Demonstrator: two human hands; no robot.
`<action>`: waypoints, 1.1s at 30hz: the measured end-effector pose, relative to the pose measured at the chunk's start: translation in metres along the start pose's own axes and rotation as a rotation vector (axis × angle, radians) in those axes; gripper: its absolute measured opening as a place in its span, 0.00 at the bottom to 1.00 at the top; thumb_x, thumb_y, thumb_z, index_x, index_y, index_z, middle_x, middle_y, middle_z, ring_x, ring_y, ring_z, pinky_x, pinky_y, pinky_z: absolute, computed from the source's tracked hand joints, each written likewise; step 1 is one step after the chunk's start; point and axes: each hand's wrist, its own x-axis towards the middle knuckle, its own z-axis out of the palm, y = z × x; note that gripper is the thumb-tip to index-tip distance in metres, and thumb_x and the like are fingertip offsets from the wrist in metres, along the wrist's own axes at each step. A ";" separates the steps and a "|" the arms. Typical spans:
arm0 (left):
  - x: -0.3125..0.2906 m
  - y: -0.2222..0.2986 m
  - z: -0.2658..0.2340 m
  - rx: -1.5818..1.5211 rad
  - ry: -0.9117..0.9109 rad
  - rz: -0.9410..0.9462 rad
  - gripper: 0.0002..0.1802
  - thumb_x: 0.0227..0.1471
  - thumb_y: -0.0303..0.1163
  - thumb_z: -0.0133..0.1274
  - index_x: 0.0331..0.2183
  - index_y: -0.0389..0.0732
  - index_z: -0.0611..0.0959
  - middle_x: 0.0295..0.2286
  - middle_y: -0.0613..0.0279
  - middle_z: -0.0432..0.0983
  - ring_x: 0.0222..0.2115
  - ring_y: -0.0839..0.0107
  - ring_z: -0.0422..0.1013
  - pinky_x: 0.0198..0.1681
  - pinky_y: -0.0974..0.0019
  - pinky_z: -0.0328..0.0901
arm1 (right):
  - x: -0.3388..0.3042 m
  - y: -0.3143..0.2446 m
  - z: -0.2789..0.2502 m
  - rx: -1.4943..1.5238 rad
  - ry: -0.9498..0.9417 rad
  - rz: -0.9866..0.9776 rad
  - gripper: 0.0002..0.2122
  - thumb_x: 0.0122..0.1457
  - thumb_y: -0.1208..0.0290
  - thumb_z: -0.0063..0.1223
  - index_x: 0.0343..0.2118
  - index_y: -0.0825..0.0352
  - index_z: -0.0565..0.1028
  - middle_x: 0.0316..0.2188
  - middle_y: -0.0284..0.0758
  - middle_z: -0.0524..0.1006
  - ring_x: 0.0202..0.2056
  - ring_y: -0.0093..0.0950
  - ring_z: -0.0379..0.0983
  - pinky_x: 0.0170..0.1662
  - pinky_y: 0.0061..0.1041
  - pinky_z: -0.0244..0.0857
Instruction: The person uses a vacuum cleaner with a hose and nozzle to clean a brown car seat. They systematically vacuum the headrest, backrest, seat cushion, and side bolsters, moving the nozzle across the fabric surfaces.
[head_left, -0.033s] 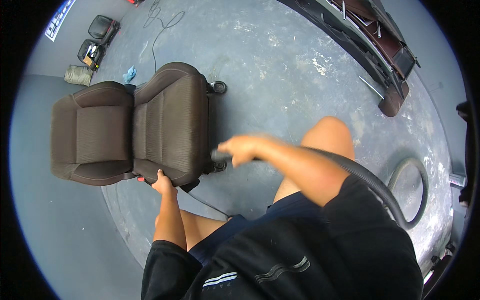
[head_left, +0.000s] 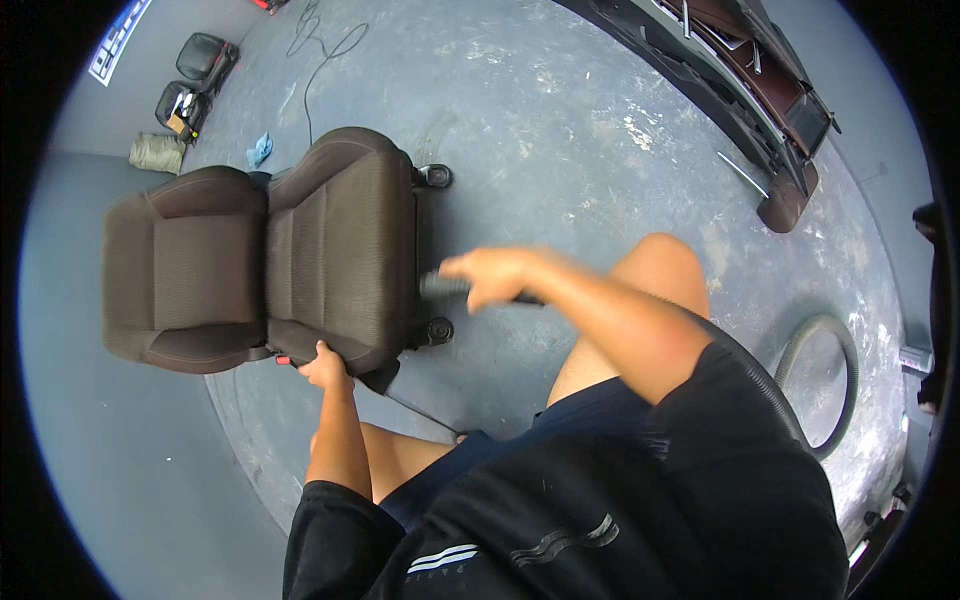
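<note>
With seat [head_left: 208, 265] at 9 o'clock in view, grips nozzle [head_left: 443, 284] in curled right hand [head_left: 495, 276], just beside seat's 3 o'clock edge. Touches seat's 5 o'clock edge with left hand [head_left: 326, 369], thumb on top; cannot tell how far closed.

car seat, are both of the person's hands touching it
No, only the left hand touches the brown car seat; the right hand is apart from it, holding the ribbed vacuum hose's dark end.

one brown car seat [head_left: 285, 255], two black rail ends [head_left: 437, 331], one hose [head_left: 852, 375], one blue cloth [head_left: 260, 150]
</note>
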 end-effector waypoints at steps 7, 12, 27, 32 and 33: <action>-0.080 0.116 0.071 0.603 -0.468 0.811 0.66 0.55 0.70 0.61 0.73 0.31 0.55 0.71 0.28 0.50 0.71 0.26 0.50 0.69 0.29 0.54 | -0.038 0.106 -0.133 0.837 0.213 0.379 0.31 0.65 0.65 0.60 0.71 0.45 0.67 0.31 0.35 0.75 0.22 0.28 0.76 0.22 0.34 0.77; -0.124 0.145 0.102 0.858 -0.318 0.749 0.76 0.47 0.79 0.61 0.73 0.28 0.54 0.71 0.21 0.47 0.71 0.22 0.47 0.70 0.24 0.50 | 0.034 0.109 -0.111 0.932 0.254 0.462 0.29 0.68 0.62 0.59 0.71 0.45 0.65 0.32 0.36 0.74 0.24 0.29 0.77 0.25 0.39 0.79; -0.123 0.132 0.108 0.830 -0.177 0.827 0.72 0.48 0.76 0.62 0.72 0.28 0.57 0.72 0.30 0.49 0.72 0.27 0.49 0.69 0.25 0.53 | 0.083 0.100 -0.030 0.922 0.493 0.210 0.36 0.63 0.71 0.65 0.73 0.57 0.64 0.31 0.36 0.78 0.24 0.27 0.75 0.24 0.32 0.72; -0.124 0.132 0.110 0.824 -0.179 0.824 0.72 0.48 0.75 0.63 0.72 0.28 0.57 0.72 0.31 0.49 0.72 0.29 0.49 0.70 0.26 0.52 | 0.081 0.131 -0.056 1.098 0.386 0.391 0.31 0.69 0.65 0.57 0.74 0.45 0.62 0.27 0.33 0.74 0.20 0.28 0.76 0.21 0.35 0.77; -0.124 0.132 0.109 0.832 -0.173 0.819 0.72 0.48 0.75 0.63 0.72 0.28 0.57 0.72 0.31 0.49 0.72 0.30 0.50 0.70 0.26 0.52 | 0.080 0.139 -0.060 1.136 0.405 0.391 0.30 0.70 0.64 0.57 0.73 0.46 0.62 0.27 0.33 0.74 0.21 0.28 0.77 0.21 0.35 0.78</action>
